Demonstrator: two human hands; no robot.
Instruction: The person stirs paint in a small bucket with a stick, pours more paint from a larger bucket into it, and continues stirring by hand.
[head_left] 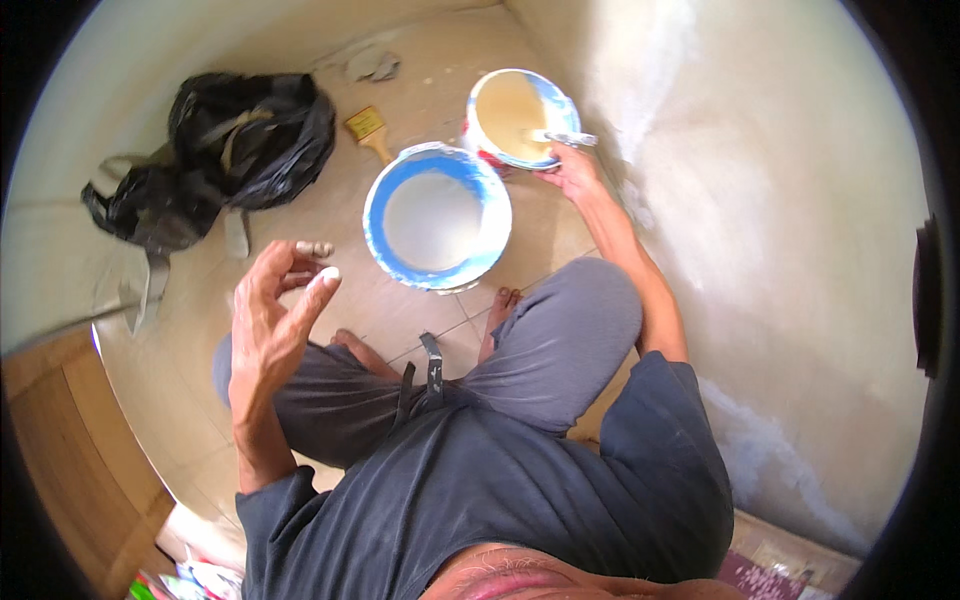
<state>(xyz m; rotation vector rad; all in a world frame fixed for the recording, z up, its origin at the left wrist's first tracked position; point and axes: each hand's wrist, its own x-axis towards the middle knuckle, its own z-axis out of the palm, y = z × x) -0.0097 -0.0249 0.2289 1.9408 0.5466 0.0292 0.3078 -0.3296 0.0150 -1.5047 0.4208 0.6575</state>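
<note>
My left hand [272, 318] is raised over my left knee, holding nothing. Its fingers are half bent, the thumb apart from them, with pale paint on the tips. My right hand [574, 176] grips the near right rim of a small bucket [496, 150] of cream-coloured paint. A paint-smeared tool handle [572, 138] sticks out over that rim, just above the hand; its other end is hidden in the paint. Between my hands stands a larger bucket [376, 228], blue inside, with whitish liquid [434, 222] in it.
A paintbrush [368, 130] with a wooden handle lies behind the large bucket. Black plastic bags [265, 140] lie at the far left, with a flat scraper-like blade [237, 233] beside them. A patched wall [770, 270] rises close on my right. Wooden boards [95, 440] are at the lower left.
</note>
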